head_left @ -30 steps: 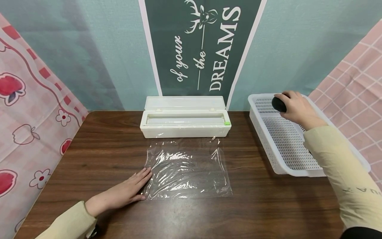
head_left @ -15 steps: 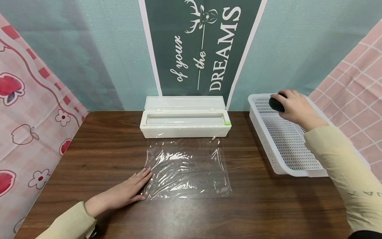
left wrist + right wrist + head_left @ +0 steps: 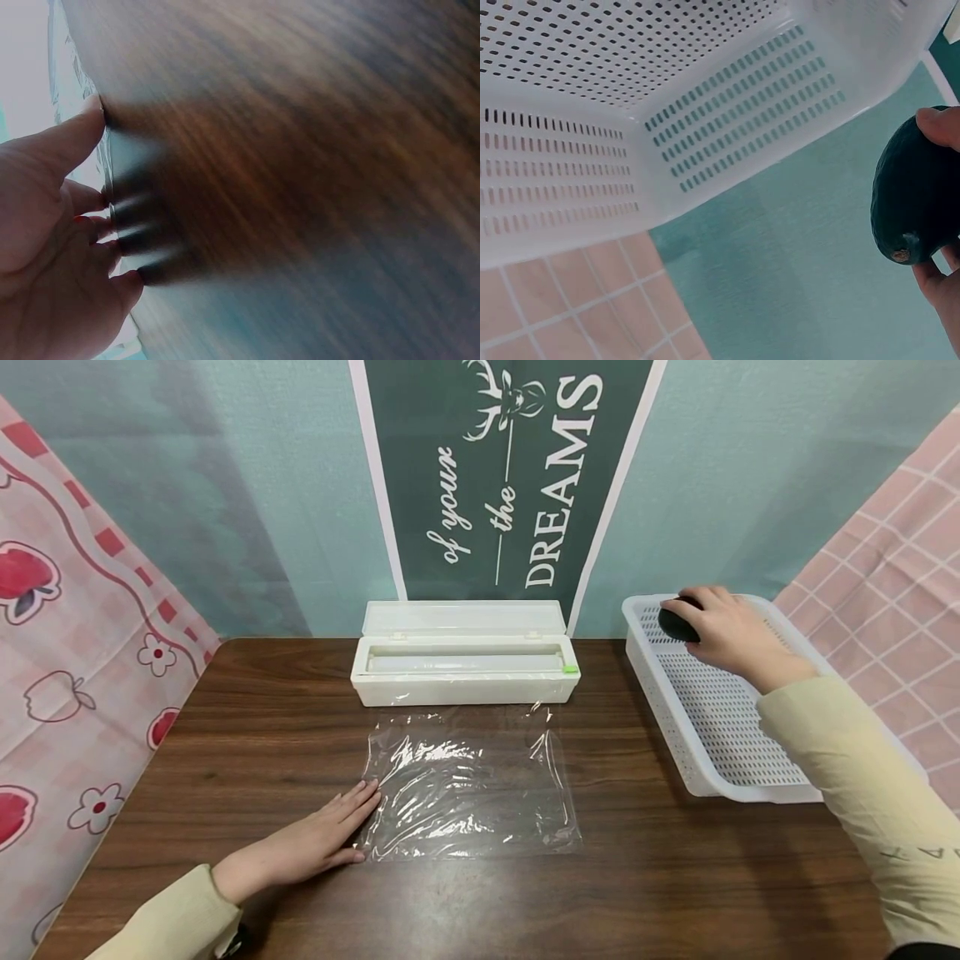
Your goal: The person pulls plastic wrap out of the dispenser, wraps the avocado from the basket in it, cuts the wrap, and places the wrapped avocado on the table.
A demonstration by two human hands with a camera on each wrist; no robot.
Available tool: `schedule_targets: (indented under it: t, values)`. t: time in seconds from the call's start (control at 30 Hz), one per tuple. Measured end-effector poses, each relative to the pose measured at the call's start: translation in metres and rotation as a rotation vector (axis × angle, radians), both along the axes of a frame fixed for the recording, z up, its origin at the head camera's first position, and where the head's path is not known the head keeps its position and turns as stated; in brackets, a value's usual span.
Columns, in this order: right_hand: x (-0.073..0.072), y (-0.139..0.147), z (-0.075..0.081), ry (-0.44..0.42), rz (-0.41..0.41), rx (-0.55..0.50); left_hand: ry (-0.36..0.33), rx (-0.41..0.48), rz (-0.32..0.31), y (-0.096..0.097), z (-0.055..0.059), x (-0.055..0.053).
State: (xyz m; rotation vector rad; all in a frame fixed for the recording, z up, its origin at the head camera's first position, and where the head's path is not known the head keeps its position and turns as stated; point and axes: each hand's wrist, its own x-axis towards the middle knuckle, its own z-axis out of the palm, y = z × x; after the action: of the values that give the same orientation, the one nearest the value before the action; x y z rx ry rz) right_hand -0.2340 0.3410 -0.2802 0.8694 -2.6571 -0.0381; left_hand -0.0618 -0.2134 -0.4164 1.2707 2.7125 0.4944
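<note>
My right hand [image 3: 723, 631] grips a dark avocado [image 3: 678, 621] over the far left corner of the white basket [image 3: 701, 768]. In the right wrist view the avocado [image 3: 911, 191] shows its stem end, with thumb and fingertips around it. A sheet of clear cling film [image 3: 472, 793] lies on the table, wrinkled and shiny. It runs out from a white film dispenser [image 3: 465, 692], whose lid stands raised. My left hand [image 3: 318, 839] lies palm down with straight fingers, its fingertips on the film's left edge. The left wrist view shows those fingertips [image 3: 133, 281] against the wood.
The brown wooden table [image 3: 247, 727] carries everything. A green slider [image 3: 571, 669] sits at the right end of the dispenser's front edge. A blue-green cloth [image 3: 300, 510] hangs behind, and patterned cloths stand at both sides.
My right hand has shifted a little to the left with the avocado, toward the basket's left rim. The left hand, film and dispenser stay in place.
</note>
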Motion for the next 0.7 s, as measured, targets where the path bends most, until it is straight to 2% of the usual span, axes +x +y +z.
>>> schedule_targets:
  t: [0.7]
  values:
    - [0.007, -0.024, -0.001, 0.047, 0.197, 0.045, 0.021, 0.017, 0.026, 0.012, -0.011, 0.011]
